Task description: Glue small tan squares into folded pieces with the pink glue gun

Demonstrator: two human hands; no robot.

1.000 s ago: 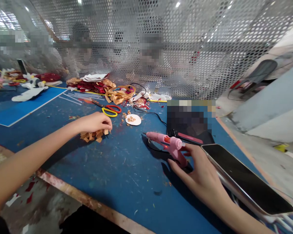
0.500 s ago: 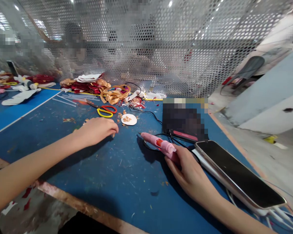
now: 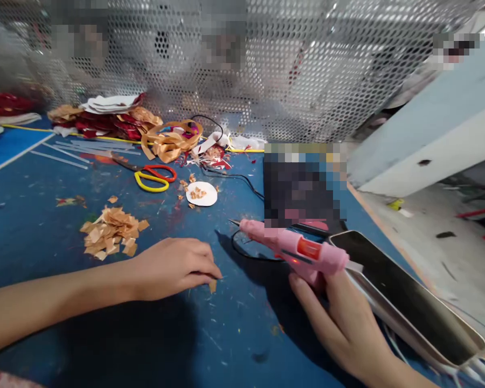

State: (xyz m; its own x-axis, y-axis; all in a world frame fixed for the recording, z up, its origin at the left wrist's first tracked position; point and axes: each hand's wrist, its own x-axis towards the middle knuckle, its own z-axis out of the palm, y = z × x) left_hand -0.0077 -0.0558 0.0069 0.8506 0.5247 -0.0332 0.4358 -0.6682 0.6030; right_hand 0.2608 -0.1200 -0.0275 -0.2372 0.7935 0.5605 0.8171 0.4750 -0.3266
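My right hand is wrapped round the grip of a pink glue gun, lifted just above the blue table, nozzle pointing left. My left hand lies on the table with fingers pinched on a small tan paper piece. A heap of tan paper pieces lies to the left of that hand.
A phone lies right of the glue gun. Red and yellow scissors, a white disc, ribbon scraps and a black cable lie further back. A perforated metal screen closes the far side, people behind it.
My left hand left the paper heap and slid nearer with one small piece. My right hand took hold of the glue gun and raised it. The view shifted right.
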